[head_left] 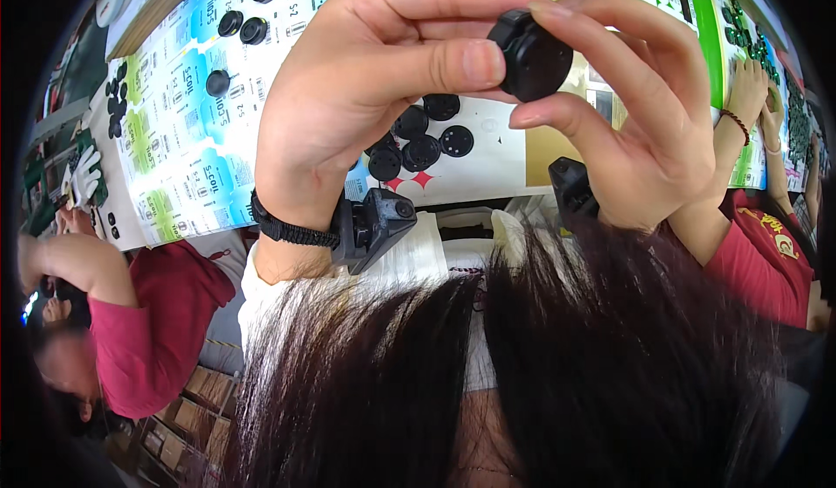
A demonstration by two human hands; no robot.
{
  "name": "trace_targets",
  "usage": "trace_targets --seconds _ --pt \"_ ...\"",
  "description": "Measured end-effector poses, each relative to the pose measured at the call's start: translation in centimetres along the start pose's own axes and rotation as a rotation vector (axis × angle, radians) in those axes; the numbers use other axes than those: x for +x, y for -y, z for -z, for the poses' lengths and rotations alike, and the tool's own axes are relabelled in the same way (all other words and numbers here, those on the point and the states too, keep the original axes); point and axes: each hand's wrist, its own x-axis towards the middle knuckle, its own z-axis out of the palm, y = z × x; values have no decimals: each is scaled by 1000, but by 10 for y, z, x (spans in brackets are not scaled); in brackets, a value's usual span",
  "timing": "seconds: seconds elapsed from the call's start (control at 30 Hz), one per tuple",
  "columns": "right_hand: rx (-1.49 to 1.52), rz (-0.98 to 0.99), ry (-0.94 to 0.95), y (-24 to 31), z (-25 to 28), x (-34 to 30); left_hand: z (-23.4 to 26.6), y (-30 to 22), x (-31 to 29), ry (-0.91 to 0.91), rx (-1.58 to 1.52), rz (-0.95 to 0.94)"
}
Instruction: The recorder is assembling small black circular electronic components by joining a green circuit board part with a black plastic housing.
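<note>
Raised above the worktable, a round black plastic part (538,60) sits between my two hands. My left hand (374,61) pinches its left side between thumb and fingers. At its right edge, my right hand (636,105) has the index fingertip on top and the thumb just below, closed around it. Below my hands lies a cluster of black discs (421,151), some with small holes in their faces. Farther left on the table are several loose black round parts, among them a black knob-like piece (218,83).
Printed sheets in white, blue and green (187,114) cover the table. Co-workers in red shirts sit at left (165,323) and right (758,262). Small green parts (747,31) lie at the far right. A wooden edge (161,9) runs along the far left.
</note>
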Motion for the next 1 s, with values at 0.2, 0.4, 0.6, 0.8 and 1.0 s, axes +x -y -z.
trace_targets --seconds 0.2,0.4,0.6,0.8,1.0 --pt "-16 -3 -56 15 -7 6 -1 0 -3 24 -26 -1" --pt "4 -61 -34 7 -4 -2 -5 1 0 -17 -41 -5" --pt "-9 27 -30 4 -4 -2 -1 0 -2 -27 -26 -28" --pt "-7 5 -49 3 -6 -3 -8 -5 0 -72 31 3" --pt "-90 -198 -201 20 -30 2 -52 -13 0 -317 256 -71"
